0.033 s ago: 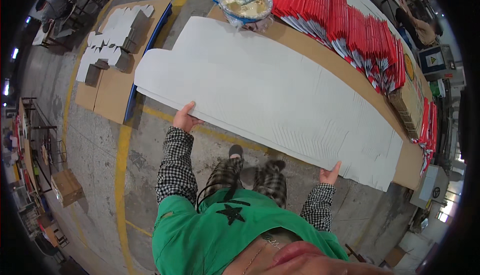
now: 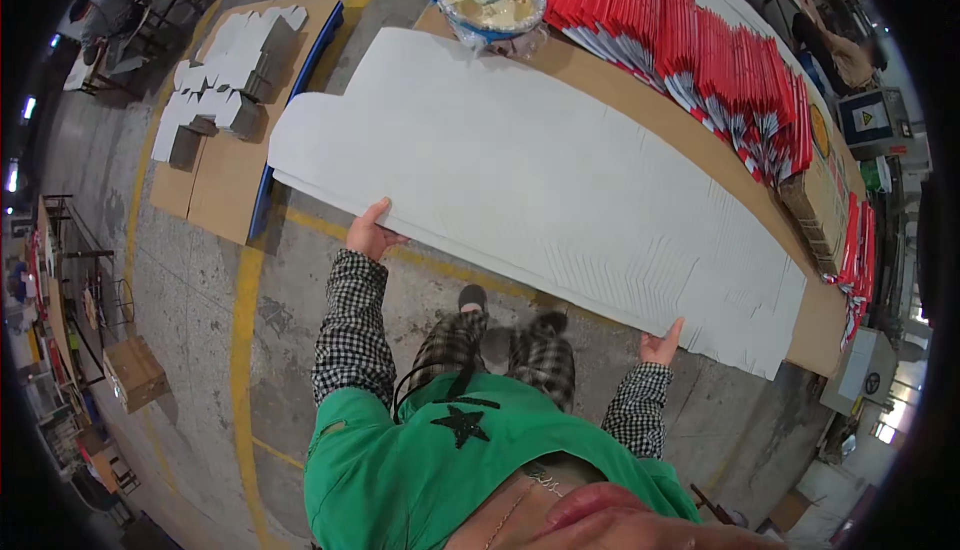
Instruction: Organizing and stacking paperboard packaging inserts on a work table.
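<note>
Large white cardboard sheets (image 2: 480,150) lie in a wide layer across the table in front of me, their edges fanned in narrow steps toward the right. My left hand (image 2: 372,232) grips the near edge left of the middle, thumb on top and fingers partly hidden underneath. Farther right along that edge, my right hand (image 2: 660,344) holds the sheets with its thumb up and its other fingers mostly out of sight. Both forearms reach forward in checked sleeves.
A plastic-lined basin (image 2: 492,5) with pale contents and a brush-like tool stands at the far edge. Red-and-white folded pieces (image 2: 690,50) line the back right. Left is a blue-edged pallet (image 2: 262,205) bearing grey-white cartons (image 2: 235,60). A brown box (image 2: 136,374) sits on the floor.
</note>
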Demonstrator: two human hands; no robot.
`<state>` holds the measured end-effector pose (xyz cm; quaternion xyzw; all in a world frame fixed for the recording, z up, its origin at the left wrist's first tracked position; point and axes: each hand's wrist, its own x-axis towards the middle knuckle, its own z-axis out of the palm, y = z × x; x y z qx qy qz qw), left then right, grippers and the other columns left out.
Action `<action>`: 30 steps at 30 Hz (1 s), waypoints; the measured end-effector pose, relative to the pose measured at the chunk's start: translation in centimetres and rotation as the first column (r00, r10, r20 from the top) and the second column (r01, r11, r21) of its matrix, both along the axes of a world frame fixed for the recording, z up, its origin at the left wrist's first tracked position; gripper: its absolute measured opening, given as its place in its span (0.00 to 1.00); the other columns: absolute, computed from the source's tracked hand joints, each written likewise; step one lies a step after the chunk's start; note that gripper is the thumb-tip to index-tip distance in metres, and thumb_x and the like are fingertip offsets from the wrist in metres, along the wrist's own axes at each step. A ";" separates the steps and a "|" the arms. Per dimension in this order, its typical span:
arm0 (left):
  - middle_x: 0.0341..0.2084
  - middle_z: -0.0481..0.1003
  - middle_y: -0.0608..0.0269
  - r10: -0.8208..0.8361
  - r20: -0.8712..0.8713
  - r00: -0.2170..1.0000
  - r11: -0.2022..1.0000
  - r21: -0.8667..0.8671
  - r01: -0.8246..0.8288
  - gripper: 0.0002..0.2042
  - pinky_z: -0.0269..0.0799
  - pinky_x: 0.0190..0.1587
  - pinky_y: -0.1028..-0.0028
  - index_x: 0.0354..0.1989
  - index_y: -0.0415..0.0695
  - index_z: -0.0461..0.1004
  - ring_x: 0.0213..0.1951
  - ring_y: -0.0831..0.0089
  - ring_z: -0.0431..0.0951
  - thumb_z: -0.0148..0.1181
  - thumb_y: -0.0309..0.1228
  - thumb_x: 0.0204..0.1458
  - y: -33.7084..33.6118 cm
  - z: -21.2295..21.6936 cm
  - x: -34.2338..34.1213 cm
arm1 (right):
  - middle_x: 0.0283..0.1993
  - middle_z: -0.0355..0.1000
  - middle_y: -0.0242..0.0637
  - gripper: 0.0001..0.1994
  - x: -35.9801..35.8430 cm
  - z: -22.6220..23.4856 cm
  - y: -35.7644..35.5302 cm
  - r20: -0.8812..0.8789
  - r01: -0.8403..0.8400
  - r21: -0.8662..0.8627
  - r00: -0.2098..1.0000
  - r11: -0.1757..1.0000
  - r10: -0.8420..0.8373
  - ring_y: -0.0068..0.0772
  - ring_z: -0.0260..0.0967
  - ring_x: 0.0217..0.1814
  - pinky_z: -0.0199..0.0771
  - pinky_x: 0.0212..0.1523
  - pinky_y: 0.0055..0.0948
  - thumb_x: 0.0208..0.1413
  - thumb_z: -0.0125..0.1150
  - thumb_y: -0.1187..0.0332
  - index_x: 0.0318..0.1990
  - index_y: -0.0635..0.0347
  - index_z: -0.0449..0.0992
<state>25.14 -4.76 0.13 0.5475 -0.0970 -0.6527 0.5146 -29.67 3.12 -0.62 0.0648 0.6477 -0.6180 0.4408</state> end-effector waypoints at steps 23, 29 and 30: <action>0.48 0.68 0.54 0.255 -0.182 0.950 0.967 0.025 -0.255 0.26 0.64 0.49 0.62 0.54 0.37 0.58 0.48 0.63 0.69 0.52 0.41 0.51 4.1 0.2 -3.6 | 0.29 0.71 0.31 0.15 23.4 9.3 -25.3 -0.483 -0.986 0.121 -0.161 -0.116 0.861 0.22 0.66 0.30 0.67 0.34 0.23 0.53 0.53 0.58 0.34 0.64 0.73; 0.48 0.68 0.58 0.344 -0.229 0.911 0.927 0.237 -0.291 0.22 0.63 0.50 0.64 0.54 0.41 0.59 0.48 0.65 0.68 0.49 0.39 0.52 4.0 1.8 -6.3 | 0.37 0.70 0.49 0.21 39.0 3.9 -26.0 -0.710 -0.885 0.458 -0.420 -0.083 0.565 0.48 0.64 0.44 0.64 0.46 0.39 0.47 0.56 0.53 0.36 0.65 0.71; 0.46 0.68 0.58 0.383 -0.252 0.889 0.912 0.256 -0.320 0.21 0.64 0.49 0.63 0.52 0.41 0.61 0.47 0.64 0.68 0.50 0.37 0.51 3.7 1.8 -6.0 | 0.39 0.69 0.49 0.21 40.7 4.5 -25.4 -0.719 -0.852 0.520 -0.474 -0.059 0.509 0.50 0.62 0.45 0.63 0.46 0.41 0.47 0.56 0.52 0.36 0.64 0.71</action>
